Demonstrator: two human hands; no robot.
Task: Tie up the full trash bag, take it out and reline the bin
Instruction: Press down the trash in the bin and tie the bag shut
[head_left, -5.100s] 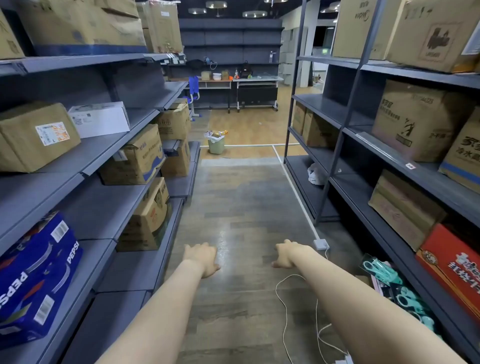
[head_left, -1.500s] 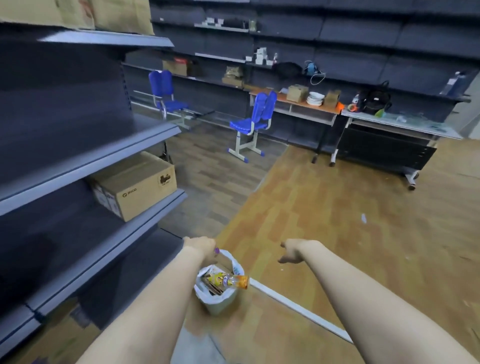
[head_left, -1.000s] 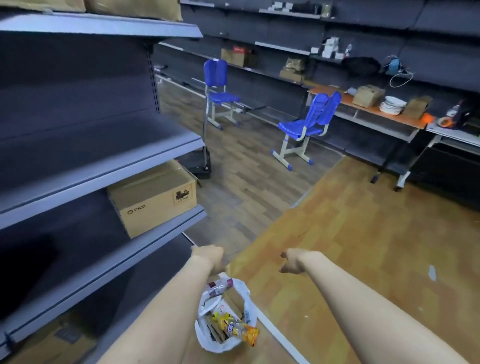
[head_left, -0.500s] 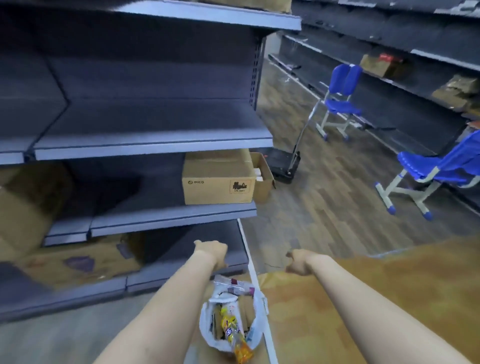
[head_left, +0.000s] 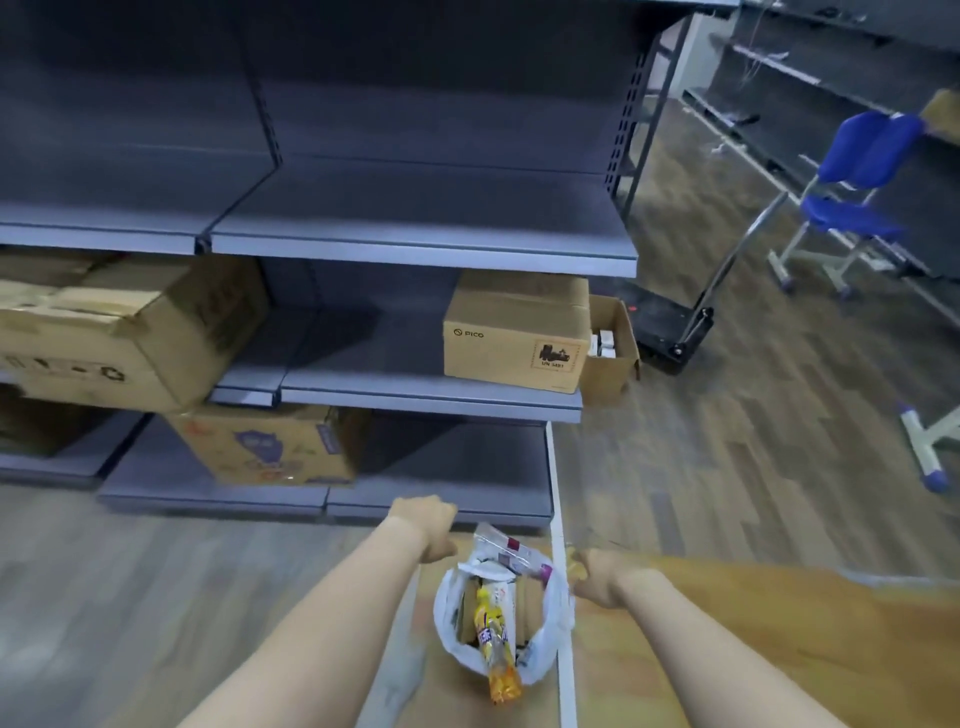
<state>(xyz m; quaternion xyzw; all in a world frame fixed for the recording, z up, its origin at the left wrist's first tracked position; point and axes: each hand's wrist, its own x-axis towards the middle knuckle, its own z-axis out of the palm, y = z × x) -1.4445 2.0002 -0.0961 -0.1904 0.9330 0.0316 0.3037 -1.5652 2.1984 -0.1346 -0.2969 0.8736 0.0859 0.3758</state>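
Step in hand: I'd call it the approach, tying not yet started. Trash bag (head_left: 550, 631) sits on the floor at near centre, just in front of the bottom shelf (head_left: 332, 499), mouth wide open. I can't see the bin itself under the white liner.

Left hand (head_left: 428, 527) hovers just left of the bag rim, fingers curled, nothing visibly in them; reads as a clenched grip, not on the bag. Right hand (head_left: 597, 577) is at the bag's right edge; blur hides whether it is touching or pinching the liner, so I can't tell its grip.

Contents: yellow bottle (head_left: 496, 644) sticking out over the near rim, a clear wrapper (head_left: 501, 548) poking up at the far side, cardboard scraps between.

Next move, my call: catch opposite rim edges, tuck the bottle in, gather the mouth, then knot.
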